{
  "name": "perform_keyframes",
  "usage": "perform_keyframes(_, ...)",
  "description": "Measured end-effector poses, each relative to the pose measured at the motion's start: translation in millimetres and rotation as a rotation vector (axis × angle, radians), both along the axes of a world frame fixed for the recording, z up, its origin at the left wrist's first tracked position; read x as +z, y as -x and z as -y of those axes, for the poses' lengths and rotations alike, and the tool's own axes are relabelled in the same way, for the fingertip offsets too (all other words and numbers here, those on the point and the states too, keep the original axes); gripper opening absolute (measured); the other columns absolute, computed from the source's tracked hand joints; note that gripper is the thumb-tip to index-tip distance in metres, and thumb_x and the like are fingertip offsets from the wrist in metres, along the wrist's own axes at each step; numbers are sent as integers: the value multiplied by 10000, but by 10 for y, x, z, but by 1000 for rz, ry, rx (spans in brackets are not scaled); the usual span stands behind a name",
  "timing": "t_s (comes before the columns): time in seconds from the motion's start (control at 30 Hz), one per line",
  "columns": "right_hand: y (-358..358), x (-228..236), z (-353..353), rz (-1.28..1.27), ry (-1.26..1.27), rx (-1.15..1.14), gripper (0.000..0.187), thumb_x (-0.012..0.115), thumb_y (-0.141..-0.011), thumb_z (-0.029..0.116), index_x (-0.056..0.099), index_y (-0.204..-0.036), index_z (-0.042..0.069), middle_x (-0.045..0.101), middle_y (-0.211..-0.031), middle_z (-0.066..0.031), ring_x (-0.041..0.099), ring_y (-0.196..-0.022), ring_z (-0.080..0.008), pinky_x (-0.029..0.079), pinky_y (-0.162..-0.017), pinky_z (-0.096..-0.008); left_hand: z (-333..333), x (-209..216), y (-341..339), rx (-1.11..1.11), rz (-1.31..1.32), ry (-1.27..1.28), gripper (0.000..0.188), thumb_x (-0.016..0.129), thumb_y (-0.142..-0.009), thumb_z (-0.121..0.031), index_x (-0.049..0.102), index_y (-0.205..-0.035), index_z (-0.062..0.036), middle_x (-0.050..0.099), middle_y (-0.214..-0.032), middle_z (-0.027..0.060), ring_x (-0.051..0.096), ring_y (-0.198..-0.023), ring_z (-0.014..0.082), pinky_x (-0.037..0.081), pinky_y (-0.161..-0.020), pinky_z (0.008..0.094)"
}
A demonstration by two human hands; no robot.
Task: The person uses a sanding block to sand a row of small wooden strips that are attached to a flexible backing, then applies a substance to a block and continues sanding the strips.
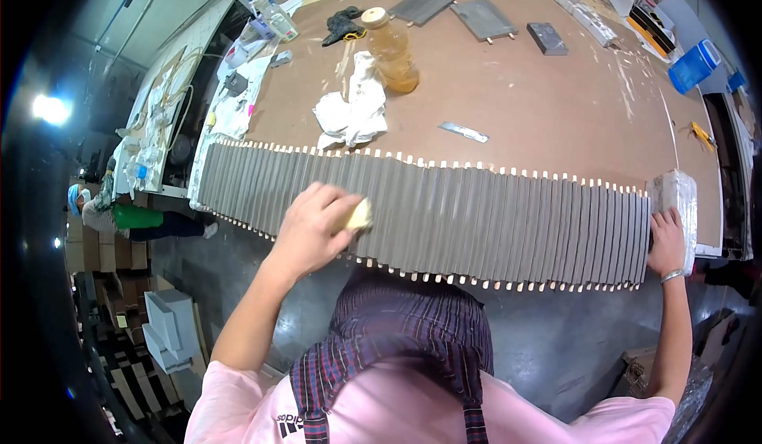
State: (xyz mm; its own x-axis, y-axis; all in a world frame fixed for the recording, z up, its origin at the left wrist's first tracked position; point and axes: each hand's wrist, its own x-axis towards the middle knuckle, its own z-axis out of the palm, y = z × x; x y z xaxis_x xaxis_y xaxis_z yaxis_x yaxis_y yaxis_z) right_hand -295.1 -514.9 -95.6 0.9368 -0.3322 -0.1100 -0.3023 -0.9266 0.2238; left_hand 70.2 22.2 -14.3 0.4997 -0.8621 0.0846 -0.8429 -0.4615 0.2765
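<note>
Pressing yellow sponge (359, 216) on grey slats (476, 222), left hand (313, 230).

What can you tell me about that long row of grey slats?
The row of slats is made of many thin grey boards packed side by side on edge, stretching across the near edge of the brown table. Small pale pegs stick out along both long sides. The left hand presses a yellowish sponge on top of it. The right hand rests at its right end, beside a wrapped block.
</note>
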Motion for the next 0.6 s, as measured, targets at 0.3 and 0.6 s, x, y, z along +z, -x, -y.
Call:
perform_keyframes(0.3, -57, 56, -44, -3, 4, 3, 460, 661, -691, 151, 658, -1105, -50, 651, -1068, -161, 567, -1142, -324, 274, -1234, -459, 403, 13, -5, -5, 20, 181, 419, 793, -736, -119, 709, -1137, -36, 668, -1032, 106, 622, -971, 310, 516, -863, 403)
perform_keyframes(0.6, 31, 58, -26, 32, 23, 10, 483, 664, -674, 110, 666, -1128, -55, 657, -1072, -163, 574, -1131, -322, 284, -1228, -451, -46, 260, 251, -147, -204, -302, 464, 816, -701, -183, 720, -1141, -74, 657, -1038, 87, 610, -992, 292, 496, -905, 429)
